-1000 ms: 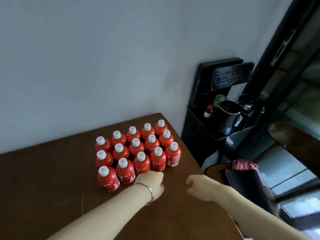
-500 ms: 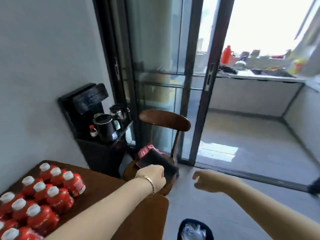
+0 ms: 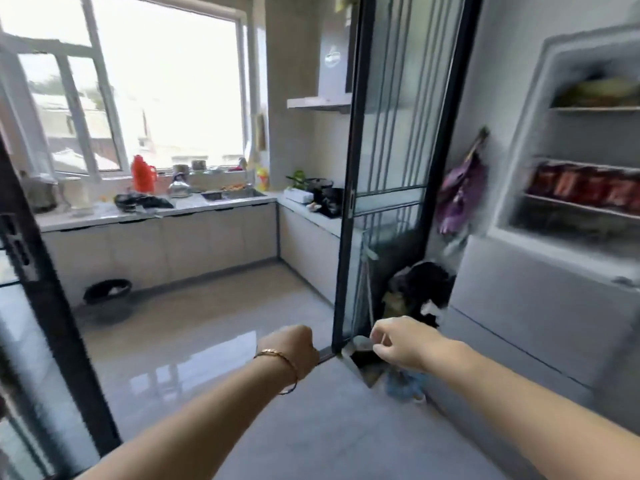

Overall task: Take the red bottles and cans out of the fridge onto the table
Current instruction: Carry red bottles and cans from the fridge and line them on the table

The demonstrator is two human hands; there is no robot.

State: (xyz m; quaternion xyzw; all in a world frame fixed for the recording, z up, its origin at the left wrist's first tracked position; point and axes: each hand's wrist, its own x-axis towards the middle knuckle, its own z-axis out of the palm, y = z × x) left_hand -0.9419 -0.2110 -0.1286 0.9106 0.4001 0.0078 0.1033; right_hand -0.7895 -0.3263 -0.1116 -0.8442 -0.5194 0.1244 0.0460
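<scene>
Both our hands, left hand (image 3: 289,349) and right hand (image 3: 398,342), are loosely curled, holding nothing; red cans (image 3: 585,185) blur on the open fridge (image 3: 519,271) shelf, so reaching hastily risks toppling them.

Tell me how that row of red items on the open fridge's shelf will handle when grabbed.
The red items are too blurred to tell bottles from cans. They look tightly packed, so pulling one may jostle its neighbours. Coming from the fridge, they are probably cold, perhaps slippery.
</scene>
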